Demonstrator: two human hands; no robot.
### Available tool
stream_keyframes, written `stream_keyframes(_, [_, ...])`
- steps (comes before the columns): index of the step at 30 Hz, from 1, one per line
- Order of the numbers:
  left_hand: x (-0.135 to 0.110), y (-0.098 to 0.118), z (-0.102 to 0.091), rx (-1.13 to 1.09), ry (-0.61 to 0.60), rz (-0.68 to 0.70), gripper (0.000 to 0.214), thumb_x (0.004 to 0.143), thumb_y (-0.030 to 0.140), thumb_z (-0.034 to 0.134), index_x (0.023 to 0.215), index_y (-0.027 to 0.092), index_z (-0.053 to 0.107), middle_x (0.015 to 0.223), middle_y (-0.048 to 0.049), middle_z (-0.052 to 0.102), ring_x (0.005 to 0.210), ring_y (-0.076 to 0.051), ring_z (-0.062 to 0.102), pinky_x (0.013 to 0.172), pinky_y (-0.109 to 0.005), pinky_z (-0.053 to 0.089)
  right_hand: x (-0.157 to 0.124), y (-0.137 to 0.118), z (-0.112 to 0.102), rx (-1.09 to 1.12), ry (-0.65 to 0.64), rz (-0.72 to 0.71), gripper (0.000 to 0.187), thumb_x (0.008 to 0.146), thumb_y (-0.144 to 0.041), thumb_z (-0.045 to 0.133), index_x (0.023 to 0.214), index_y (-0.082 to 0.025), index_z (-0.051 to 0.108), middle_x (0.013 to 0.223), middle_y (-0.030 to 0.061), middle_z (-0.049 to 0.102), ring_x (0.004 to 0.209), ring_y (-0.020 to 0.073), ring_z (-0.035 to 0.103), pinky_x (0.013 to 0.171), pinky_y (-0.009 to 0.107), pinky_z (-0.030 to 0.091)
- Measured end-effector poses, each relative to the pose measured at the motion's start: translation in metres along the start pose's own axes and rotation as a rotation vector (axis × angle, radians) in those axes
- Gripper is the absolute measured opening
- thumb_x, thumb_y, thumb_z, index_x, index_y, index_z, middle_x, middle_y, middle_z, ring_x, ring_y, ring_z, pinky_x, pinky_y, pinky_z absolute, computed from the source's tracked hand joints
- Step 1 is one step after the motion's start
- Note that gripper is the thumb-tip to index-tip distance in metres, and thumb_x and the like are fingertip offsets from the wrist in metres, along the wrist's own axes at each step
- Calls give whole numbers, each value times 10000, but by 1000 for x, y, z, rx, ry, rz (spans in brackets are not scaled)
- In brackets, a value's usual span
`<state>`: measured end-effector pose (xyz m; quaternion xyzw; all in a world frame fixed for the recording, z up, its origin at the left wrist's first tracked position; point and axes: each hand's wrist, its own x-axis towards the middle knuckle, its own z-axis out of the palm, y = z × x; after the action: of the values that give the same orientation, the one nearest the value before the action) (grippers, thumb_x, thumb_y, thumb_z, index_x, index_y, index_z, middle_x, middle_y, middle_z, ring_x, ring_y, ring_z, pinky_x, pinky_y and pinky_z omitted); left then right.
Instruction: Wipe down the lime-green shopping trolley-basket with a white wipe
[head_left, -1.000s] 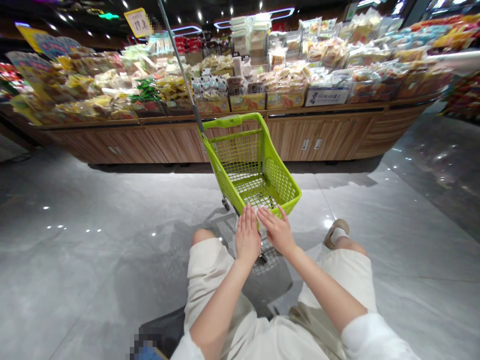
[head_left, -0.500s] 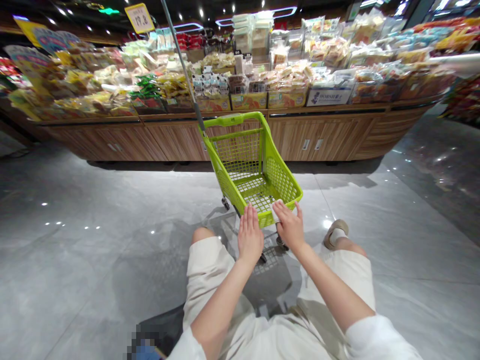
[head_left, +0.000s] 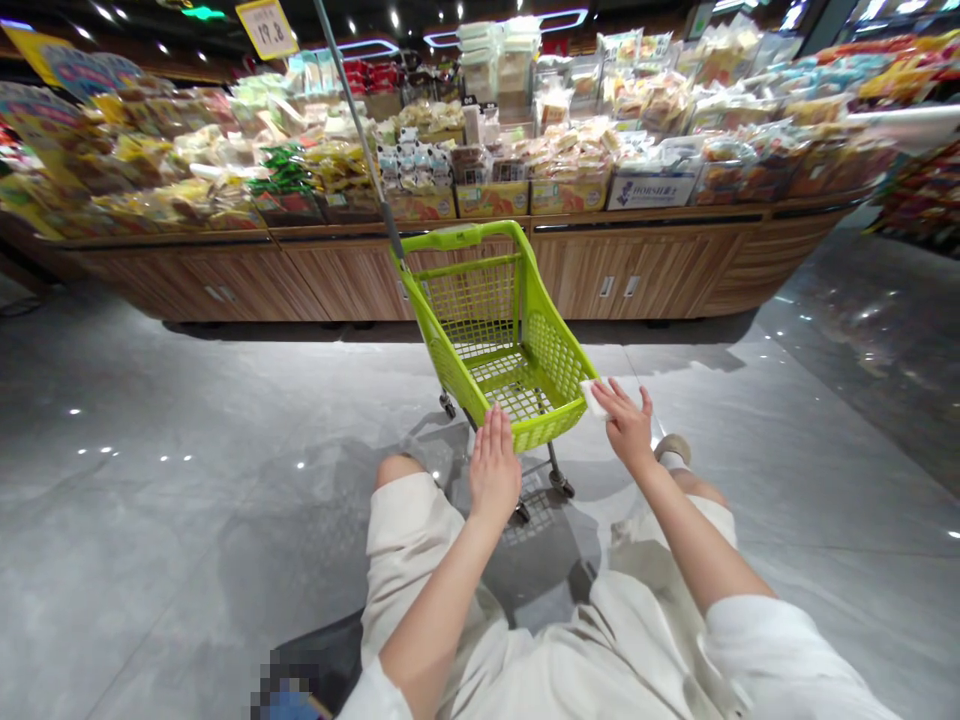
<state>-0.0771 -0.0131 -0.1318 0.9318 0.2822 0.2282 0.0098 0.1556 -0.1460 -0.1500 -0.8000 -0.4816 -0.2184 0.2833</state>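
Note:
A lime-green plastic shopping cart [head_left: 457,238] with mesh sides stands on small wheels in front of my legs. My left hand [head_left: 493,468] lies flat over its near rim, holding nothing. My right hand [head_left: 626,425] pinches a white wipe or tissue [head_left: 594,398] against the outer right corner of the rim. The cart's basket holds nothing that I can see. A thin grey pole [head_left: 358,130] rises from its back left corner.
A wooden display counter [head_left: 637,270] piled with packaged snacks runs across the far side. A yellow price sign [head_left: 266,28] hangs above it. Polished grey tile lies all around. My cream shorts and a sandalled foot lie below, and a dark bag sits at the bottom.
My right hand has moved right along the rim, carrying the white wipe to the cart's outer corner. My left hand stays on the near rim.

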Motion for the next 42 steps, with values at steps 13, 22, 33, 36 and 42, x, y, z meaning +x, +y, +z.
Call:
stream_keyframes(13, [-2,-1,6,27,3,-7,762,848,86,447,1556,50,166,1645,-153,175,1532,-229,123,1233,-418,256,-5,-104,8,160,-209,-335,755,747,-3,394,1471,-212,430,1484,63,510,1417,170,417,1227,469,69])
stream_keyframes(22, [1,6,3,0,2,-12,770,846,110,473,1552,37,174,1643,-159,177,1533,-235,112,1242,-420,229,4,-23,3,-70,-33,52,657,778,-5,385,1392,-192,521,1436,81,562,1370,212,483,1195,505,177])
stream_keyframes(33, [0,7,2,-3,-11,-37,770,834,75,451,1553,42,176,1641,-161,188,1532,-231,114,1237,-421,244,1,-94,7,116,-232,-374,714,780,19,366,1449,-214,459,1475,49,521,1400,157,440,1210,451,175])
stream_keyframes(36, [0,6,0,-15,-10,-20,768,845,93,449,1558,57,166,1643,-149,185,1533,-227,114,1236,-417,244,10,-28,-6,63,-200,-305,751,752,32,358,1444,-241,465,1453,50,546,1370,161,480,1207,485,152])
stream_keyframes(42, [2,10,-4,-47,-20,-12,803,826,102,469,1561,68,149,1644,-154,171,1532,-240,117,1233,-444,243,11,-10,1,-45,-65,55,662,761,-8,395,1385,-180,532,1439,117,552,1353,220,505,1160,509,270])
